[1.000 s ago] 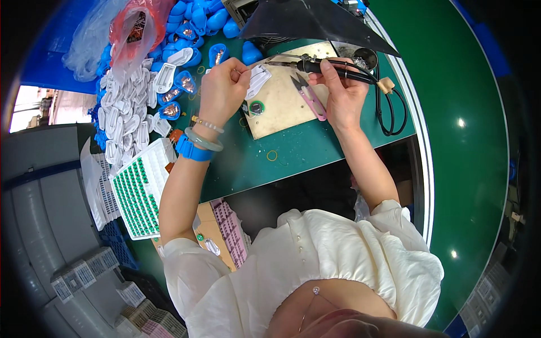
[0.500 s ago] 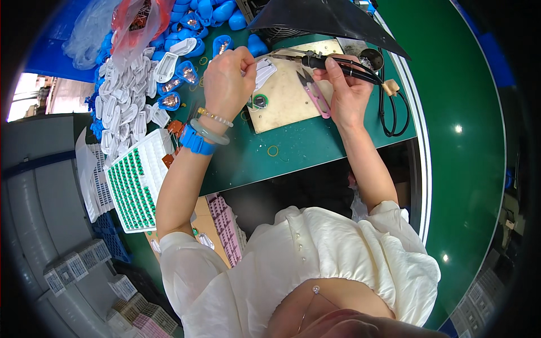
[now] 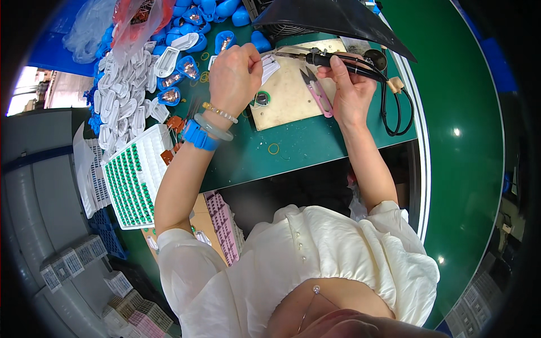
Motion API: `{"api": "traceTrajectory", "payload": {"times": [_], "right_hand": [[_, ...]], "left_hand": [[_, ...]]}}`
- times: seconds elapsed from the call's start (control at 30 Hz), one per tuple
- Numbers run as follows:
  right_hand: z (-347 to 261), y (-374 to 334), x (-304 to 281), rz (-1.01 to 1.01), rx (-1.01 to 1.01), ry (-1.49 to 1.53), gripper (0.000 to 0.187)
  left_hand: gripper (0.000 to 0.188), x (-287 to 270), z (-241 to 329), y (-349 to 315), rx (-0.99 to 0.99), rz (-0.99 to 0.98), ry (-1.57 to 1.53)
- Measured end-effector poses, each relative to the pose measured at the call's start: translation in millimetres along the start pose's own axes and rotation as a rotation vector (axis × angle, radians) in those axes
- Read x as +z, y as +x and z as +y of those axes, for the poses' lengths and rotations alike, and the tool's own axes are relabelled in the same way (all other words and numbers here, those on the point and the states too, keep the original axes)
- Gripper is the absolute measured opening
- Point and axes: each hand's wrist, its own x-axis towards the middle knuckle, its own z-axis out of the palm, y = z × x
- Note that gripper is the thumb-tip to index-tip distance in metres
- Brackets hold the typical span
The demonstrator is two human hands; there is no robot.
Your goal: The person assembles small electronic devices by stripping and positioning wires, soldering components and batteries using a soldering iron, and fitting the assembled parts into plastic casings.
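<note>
My right hand (image 3: 354,93) grips a soldering iron (image 3: 319,59) by its black handle, the metal tip pointing left over a cream board (image 3: 287,112). Its tip is close to the fingers of my left hand (image 3: 232,76). Those fingers are bent and pinched together, back of the hand toward me, so what they hold stays hidden. Just right of them a white plastic casing (image 3: 269,69) shows on the board. Below it lies a small round part with a green edge (image 3: 262,99). Pink-handled thread snips (image 3: 319,96) rest on the board near my right wrist.
White plastic shells (image 3: 121,98) are heaped at the left, beside blue casings (image 3: 189,67) with copper-coloured contents. A white tray of green parts (image 3: 129,180) sits by my left forearm. A black hood (image 3: 332,19) overhangs the board's far side; black cable (image 3: 401,124) loops at the right.
My left hand has shifted slightly right and up, its fingers still pinched. The soldering iron stays in my right hand, with its tip a little nearer my left fingers.
</note>
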Motion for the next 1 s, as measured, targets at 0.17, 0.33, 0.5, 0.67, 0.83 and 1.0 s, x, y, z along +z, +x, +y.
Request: {"api": "traceTrajectory", "payload": {"times": [0.17,0.33,0.5,0.67,0.83,1.0], "right_hand": [[-0.3,0.2,1.8,-0.015,0.005,0.011,0.015],[-0.3,-0.2,0.6,-0.017,-0.004,-0.011,0.014],[-1.7,-0.6,2.2,-0.019,-0.010,-0.013,0.014],[-1.2,-1.4,1.8,-0.017,-0.014,-0.052,0.015],[-2.8,-3.3,4.6,-0.008,-0.047,-0.060,0.016],[-1.1,-2.5,3.0,-0.022,-0.053,-0.047,0.015]], "left_hand": [[0.006,1.0,-1.3,-0.4,0.015,0.007,0.027],[0.006,1.6,-1.5,-0.3,0.003,-0.004,0.016],[0.006,2.1,-1.7,-0.2,-0.001,-0.001,0.023],[0.005,3.0,-3.4,-0.1,0.019,0.003,0.031],[0.005,3.2,-3.5,-0.3,0.013,0.003,0.031],[0.005,3.1,-2.4,0.0,0.005,0.004,0.032]]}}
